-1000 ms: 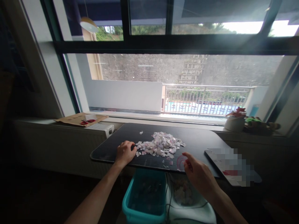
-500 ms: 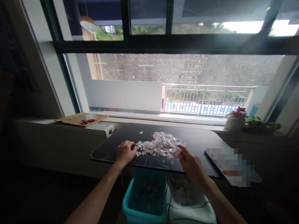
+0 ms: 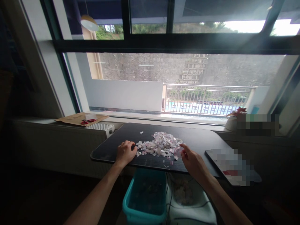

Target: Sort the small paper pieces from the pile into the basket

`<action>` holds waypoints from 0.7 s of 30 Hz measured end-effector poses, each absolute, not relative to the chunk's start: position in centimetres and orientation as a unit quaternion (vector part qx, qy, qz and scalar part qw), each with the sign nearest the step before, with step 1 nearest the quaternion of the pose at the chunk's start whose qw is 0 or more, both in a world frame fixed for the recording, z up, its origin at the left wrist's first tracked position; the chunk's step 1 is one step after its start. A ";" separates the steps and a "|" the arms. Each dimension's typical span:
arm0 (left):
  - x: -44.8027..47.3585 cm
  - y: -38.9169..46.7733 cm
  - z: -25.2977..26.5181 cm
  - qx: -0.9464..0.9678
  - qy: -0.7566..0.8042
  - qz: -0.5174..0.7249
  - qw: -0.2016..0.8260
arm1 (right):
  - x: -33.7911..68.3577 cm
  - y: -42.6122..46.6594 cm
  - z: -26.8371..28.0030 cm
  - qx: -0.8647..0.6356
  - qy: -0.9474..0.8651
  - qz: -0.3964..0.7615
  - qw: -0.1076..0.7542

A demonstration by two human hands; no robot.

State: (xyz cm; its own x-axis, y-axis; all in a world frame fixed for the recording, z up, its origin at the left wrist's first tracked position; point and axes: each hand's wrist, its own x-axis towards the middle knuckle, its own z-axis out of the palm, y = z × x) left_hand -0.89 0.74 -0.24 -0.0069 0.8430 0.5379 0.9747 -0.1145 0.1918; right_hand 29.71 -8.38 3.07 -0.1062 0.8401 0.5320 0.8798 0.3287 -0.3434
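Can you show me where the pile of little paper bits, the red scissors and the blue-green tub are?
Pile of paper bits [image 3: 164,143]: head view, on the middle of the heap.
Red scissors [image 3: 91,121]: head view, on a red handle.
Blue-green tub [image 3: 145,212]: head view, on the front rim.

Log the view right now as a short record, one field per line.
Pile: small paper-like pieces, heaped on the dark table
Left hand: at the pile's left edge, grip unclear
Right hand: at the pile's near right edge, grip unclear
Below table: teal bin, pale container to its right
Windowsill: red-handled scissors on a brown sheet
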 end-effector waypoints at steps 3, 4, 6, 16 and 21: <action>-0.9 0.8 -0.3 -0.694 -0.655 -0.273 0.119 | 29.8 -8.6 3.4 -0.597 -0.736 -0.028 0.319; -0.9 0.8 -0.3 -0.695 -0.654 -0.273 0.118 | 29.9 -8.7 3.4 -0.603 -0.733 -0.025 0.315; -0.9 0.8 -0.3 -0.696 -0.652 -0.275 0.120 | 30.4 -9.0 3.7 -0.611 -0.724 -0.018 0.318; -1.0 0.9 -0.5 -0.697 -0.649 -0.281 0.122 | 32.8 -9.6 3.0 -0.645 -0.691 0.002 0.327; -0.9 0.9 -0.4 -0.696 -0.649 -0.281 0.126 | 32.8 -9.4 2.9 -0.638 -0.689 0.015 0.342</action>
State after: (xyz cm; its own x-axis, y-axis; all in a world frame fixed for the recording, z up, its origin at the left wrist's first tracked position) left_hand -0.95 0.87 -0.39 -0.0007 0.8327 0.5537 0.9738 -0.1254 0.1897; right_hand 32.79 -9.41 2.87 0.0488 0.8901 0.4532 0.8700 0.1850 -0.4571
